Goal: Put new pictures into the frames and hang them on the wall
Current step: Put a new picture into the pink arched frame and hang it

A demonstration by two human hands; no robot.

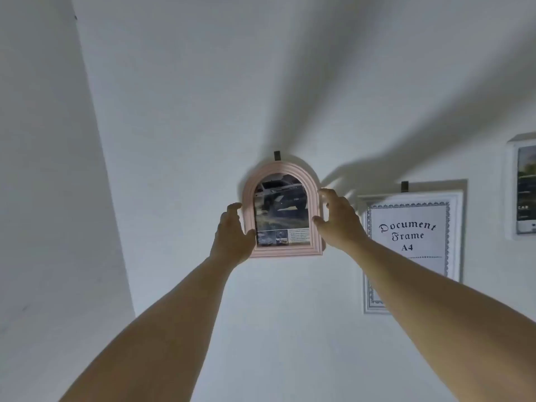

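A pink arched frame [315,227] with a car picture in it rests flat against the white wall, its top just under a dark hook [277,155]. My left hand [232,236] grips the frame's lower left edge, thumb across the front. My right hand [339,219] is on the right edge, thumb and forefinger touching the rim and the other fingers spread. A white rectangular frame [456,198] with a sheet reading "Document Frame A4" hangs to the right on its own hook [404,185]. My right forearm hides its lower part.
A third white frame [512,187] with a dark picture hangs at the far right, cut off by the image edge. A wall corner [110,198] runs down the left side. Bare white wall lies above and below the frames.
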